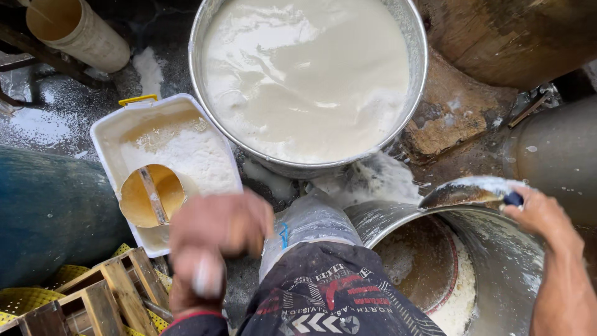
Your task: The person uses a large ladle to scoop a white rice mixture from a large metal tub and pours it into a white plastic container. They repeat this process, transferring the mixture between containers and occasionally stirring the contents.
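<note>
Gripping a flour-crusted metal ladle in the right hand, fingers closed round its blue handle, bowl hovering over the steel pot just below-right of the big batter basin. Blurring below-left of that basin, the left hand; grip impossible to tell. Sitting left of the basin, white flour tub holding a yellow scoop within reach.

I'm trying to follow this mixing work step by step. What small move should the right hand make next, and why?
Probably tip the ladle down into the metal pot below it: the right hand holds it level over the rim, beside the full basin.
</note>
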